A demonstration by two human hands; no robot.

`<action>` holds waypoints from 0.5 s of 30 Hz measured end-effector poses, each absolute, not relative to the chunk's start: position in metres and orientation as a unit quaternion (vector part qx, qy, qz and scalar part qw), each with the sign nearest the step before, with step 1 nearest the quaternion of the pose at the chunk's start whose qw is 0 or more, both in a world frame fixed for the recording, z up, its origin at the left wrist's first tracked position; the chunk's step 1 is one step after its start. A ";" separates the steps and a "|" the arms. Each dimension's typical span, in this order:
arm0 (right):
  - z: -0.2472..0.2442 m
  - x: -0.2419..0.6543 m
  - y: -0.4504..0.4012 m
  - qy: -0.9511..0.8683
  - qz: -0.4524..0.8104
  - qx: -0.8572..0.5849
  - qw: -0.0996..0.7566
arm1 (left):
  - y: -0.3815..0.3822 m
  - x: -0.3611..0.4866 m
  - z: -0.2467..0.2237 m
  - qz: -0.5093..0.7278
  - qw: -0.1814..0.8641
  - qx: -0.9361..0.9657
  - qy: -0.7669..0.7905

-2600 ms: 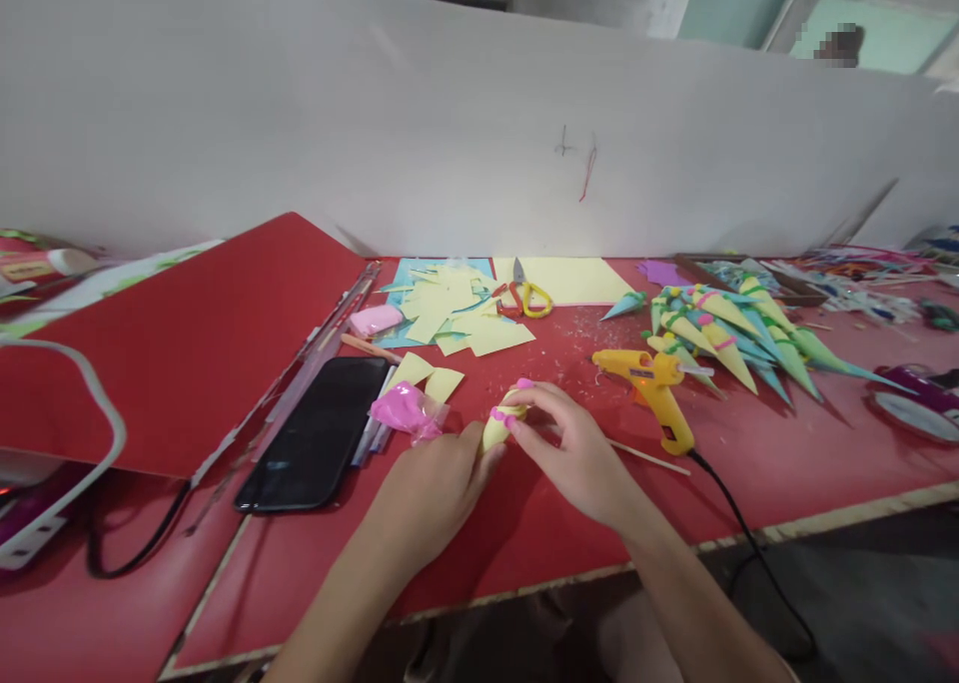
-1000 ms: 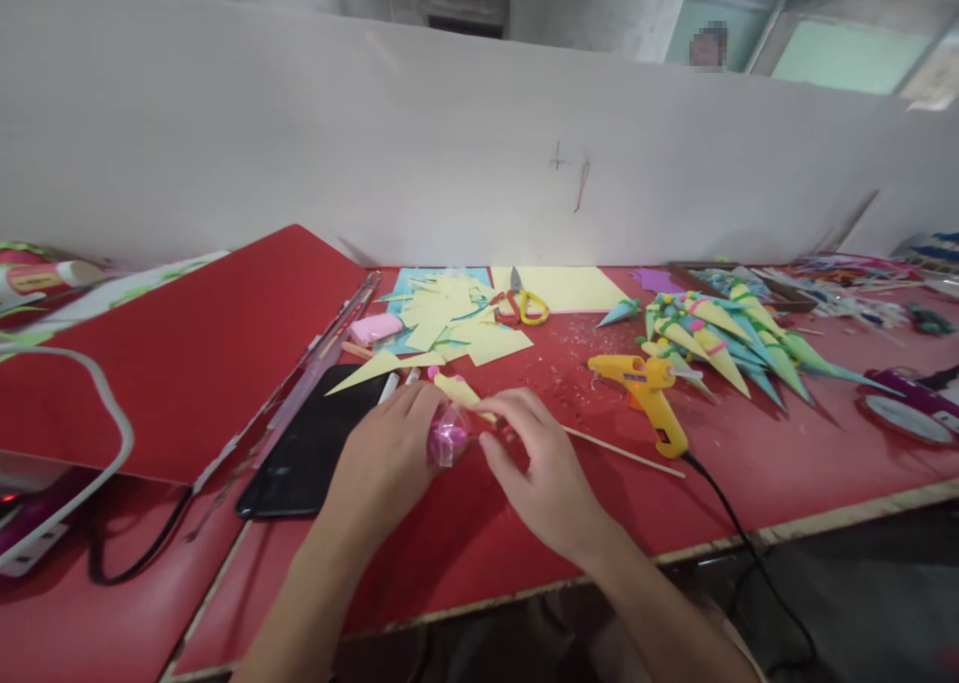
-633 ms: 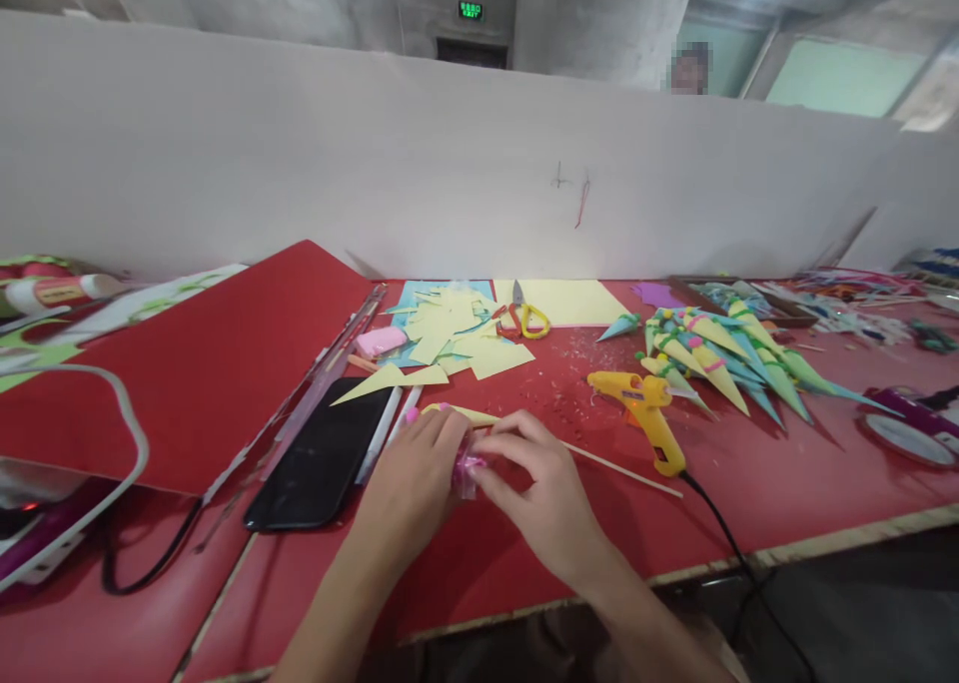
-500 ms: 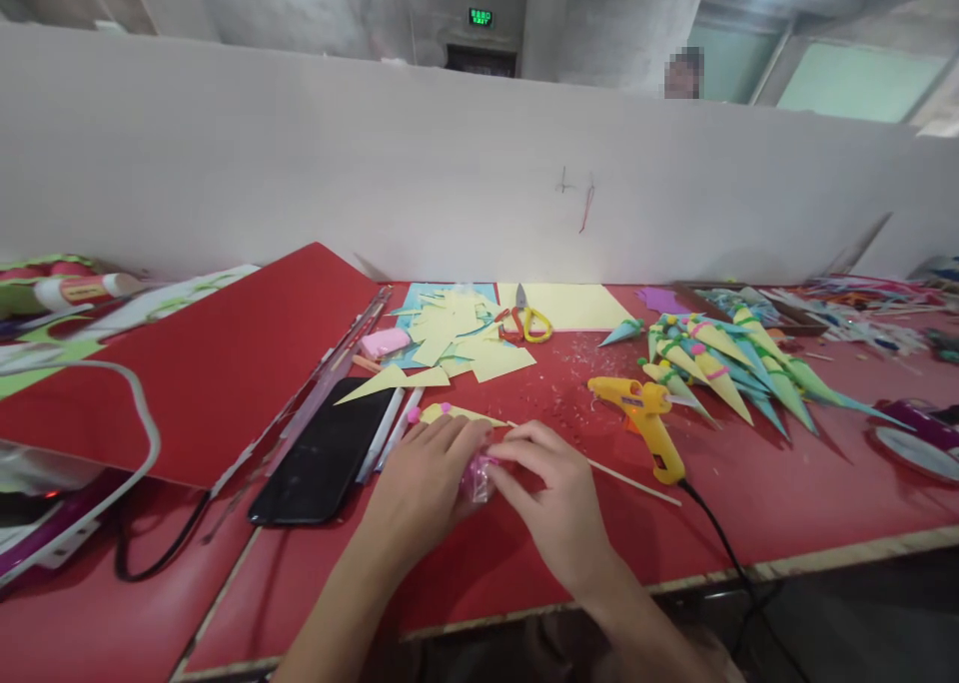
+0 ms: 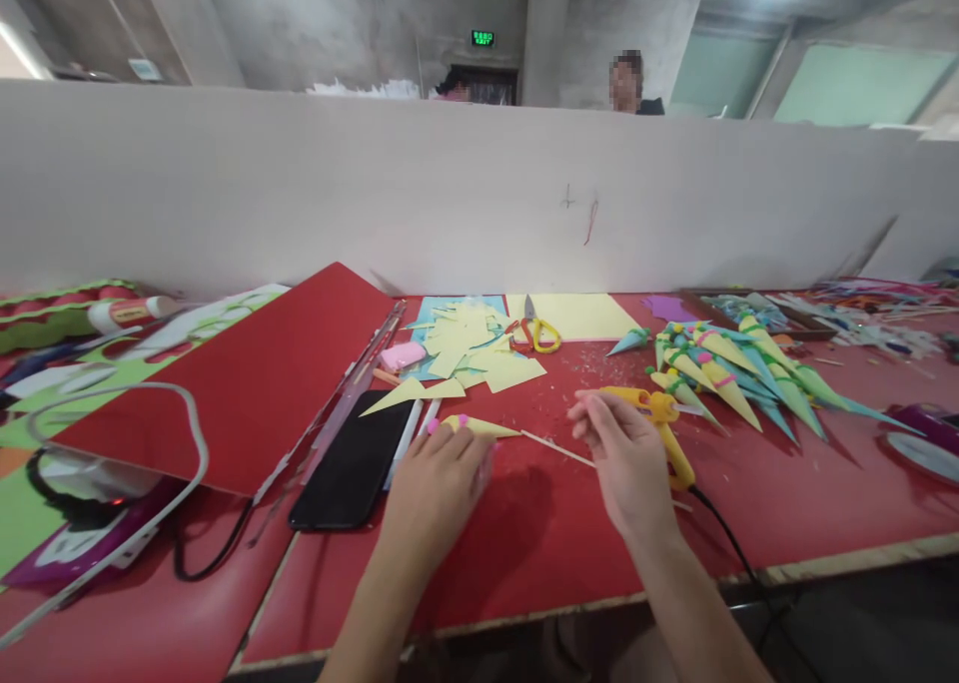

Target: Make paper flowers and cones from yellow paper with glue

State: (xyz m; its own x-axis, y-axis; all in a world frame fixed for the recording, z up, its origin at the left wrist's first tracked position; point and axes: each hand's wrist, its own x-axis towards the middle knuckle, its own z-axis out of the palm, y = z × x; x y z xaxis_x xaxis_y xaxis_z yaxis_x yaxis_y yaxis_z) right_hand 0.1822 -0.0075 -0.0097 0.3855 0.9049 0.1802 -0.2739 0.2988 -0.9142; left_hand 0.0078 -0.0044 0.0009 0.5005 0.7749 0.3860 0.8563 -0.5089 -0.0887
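Note:
My left hand (image 5: pixel 442 473) is closed, its fingers curled low over the red table; a bit of pink shows at its fingertips, too small to name. Just beyond it lies a yellow paper cone (image 5: pixel 490 427) with pink balls at its wide end. My right hand (image 5: pixel 618 443) is raised with fingertips pinched together beside the yellow glue gun (image 5: pixel 678 458), partly covering it; what the pinch holds, if anything, cannot be made out. A thin pale stick (image 5: pixel 558 449) lies between the hands.
A black phone (image 5: pixel 349 468) lies left of my left hand. Beyond are yellow paper pieces (image 5: pixel 454 339) and scissors (image 5: pixel 543 337). Decorated cones (image 5: pixel 738 363) are piled at right. A red board (image 5: pixel 277 373) leans at left. A person (image 5: pixel 626 82) shows behind the white partition (image 5: pixel 450 184).
My hands have moved apart, the right one toward the glue gun. The clear pink plastic between them has gone from sight. The camera view has shifted a little.

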 end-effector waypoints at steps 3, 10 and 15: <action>-0.014 0.185 -0.004 -0.350 0.440 -0.419 0.713 | 0.001 -0.007 -0.010 -0.112 0.156 -0.818 -0.542; -0.016 0.167 -0.015 -0.483 0.444 -0.455 0.603 | 0.010 -0.017 -0.011 -0.129 0.112 -0.807 -0.565; -0.018 0.163 -0.013 -0.493 0.439 -0.461 0.593 | 0.031 -0.009 0.003 -0.118 0.092 -0.787 -0.599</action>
State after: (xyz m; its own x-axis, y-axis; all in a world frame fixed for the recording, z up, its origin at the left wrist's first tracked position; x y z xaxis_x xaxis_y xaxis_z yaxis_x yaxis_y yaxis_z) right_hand 0.1633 -0.0130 -0.0179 0.1279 0.9752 0.1806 -0.0661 0.1901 -0.9795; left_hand -0.0095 0.0307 0.0026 0.2547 0.9207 0.2955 0.9641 -0.2657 -0.0034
